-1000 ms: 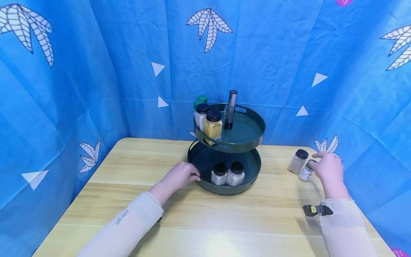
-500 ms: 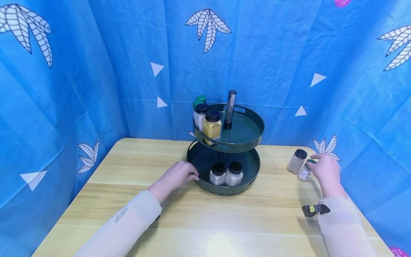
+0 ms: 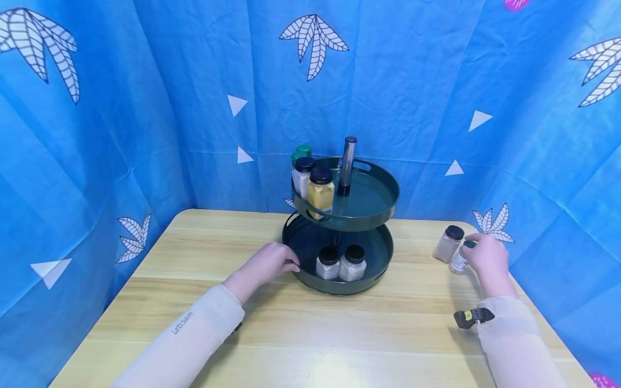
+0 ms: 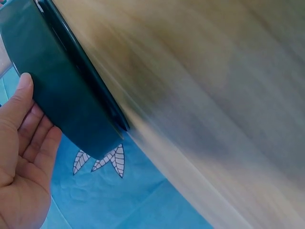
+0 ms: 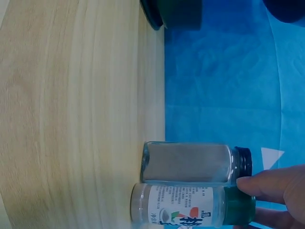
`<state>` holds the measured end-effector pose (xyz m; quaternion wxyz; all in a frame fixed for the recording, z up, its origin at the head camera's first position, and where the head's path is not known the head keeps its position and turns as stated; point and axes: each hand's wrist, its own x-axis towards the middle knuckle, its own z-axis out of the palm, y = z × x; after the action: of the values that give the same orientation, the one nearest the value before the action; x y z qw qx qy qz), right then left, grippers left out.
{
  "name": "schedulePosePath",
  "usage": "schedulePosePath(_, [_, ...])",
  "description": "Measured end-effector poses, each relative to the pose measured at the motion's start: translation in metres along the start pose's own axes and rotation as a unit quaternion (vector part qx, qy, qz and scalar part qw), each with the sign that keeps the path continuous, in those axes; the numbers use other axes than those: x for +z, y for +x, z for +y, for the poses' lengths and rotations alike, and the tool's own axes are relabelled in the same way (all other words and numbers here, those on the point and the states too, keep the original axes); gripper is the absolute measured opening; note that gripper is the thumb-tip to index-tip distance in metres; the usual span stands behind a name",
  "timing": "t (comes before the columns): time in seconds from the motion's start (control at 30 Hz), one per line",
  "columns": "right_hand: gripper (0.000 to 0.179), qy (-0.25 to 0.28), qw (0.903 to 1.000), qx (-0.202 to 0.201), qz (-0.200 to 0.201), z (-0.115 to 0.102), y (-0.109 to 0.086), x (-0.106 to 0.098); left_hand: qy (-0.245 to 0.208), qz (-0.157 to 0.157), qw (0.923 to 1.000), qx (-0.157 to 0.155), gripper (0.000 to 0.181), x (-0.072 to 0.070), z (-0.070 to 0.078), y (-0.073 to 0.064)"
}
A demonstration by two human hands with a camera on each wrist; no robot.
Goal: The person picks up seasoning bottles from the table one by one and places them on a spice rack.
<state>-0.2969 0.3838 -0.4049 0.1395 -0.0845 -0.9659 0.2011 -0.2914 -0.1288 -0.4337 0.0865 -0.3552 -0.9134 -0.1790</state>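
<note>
My left hand (image 3: 269, 264) is at the left side of a dark green two-tier lazy Susan (image 3: 359, 288), gripping the rim of its lower tray; in the left wrist view the thumb lies at the rim and the fingertips (image 4: 56, 133) meet the outer wall. At the right, my right hand (image 3: 489, 261) pinches the green cap of a small round spice jar (image 5: 183, 205) with a printed white label. The jar stands upright on the table. Right beside it stands a taller clear jar (image 5: 190, 163) with grey powder and a black cap.
Two black-capped jars (image 3: 328, 264) with whitish contents stand in the lower tray. The upper tray (image 3: 371, 194) holds a yellow jar (image 3: 321, 195), a white jar (image 3: 302, 180) and green-capped ones behind. A blue curtain (image 3: 412, 81) surrounds the wooden table (image 3: 291, 334).
My right hand has shifted slightly left and closed its fingers on the green cap. My left hand stays at the tray rim. The two lower-tray jars have shifted slightly left.
</note>
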Motion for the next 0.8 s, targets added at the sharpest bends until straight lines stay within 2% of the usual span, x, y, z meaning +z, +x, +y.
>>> schedulePosePath(0.3, [0.036, -0.001, 0.9998, -0.014, 0.012, 0.001, 0.000, 0.001, -0.004, 0.000, 1.0000, -0.004, 0.008, -0.004, 0.002, 0.000])
schedulePosePath(0.57, [0.038, -0.005, 0.9998, -0.009, -0.014, -0.003, -0.003, -0.004, -0.003, -0.001, 1.0000, -0.007, 0.007, -0.003, 0.001, 0.000])
schedulePosePath(0.8, [0.038, -0.015, 0.9992, -0.022, -0.030, -0.008, -0.010, -0.009, -0.002, 0.000, 1.0000, -0.002, 0.007, -0.002, 0.000, -0.001])
